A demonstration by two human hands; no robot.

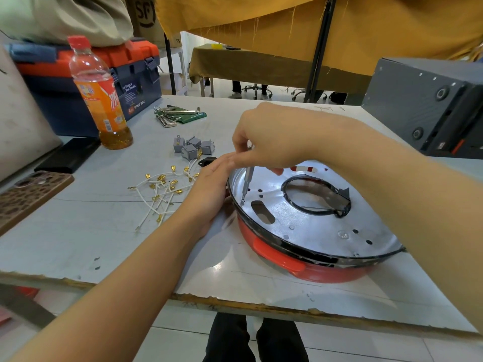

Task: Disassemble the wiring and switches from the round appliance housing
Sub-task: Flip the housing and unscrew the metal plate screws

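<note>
At the near edge of a chipped white table (pixel 78 231), a person's left hand (pixel 209 186) presses flat against the rim of a red round appliance housing (pixel 300 259), while the right hand (pixel 264 142) pinches a slim screwdriver (pixel 247 182), tip apparently seated in a screw. A slip could gouge the metal plate. Beyond lie removed white wires (pixel 159 190) and grey switches (pixel 192 147).

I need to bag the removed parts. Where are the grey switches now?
In the head view, the grey switches sit clustered on the table left of the housing, between the hex keys and loose wires.
</note>
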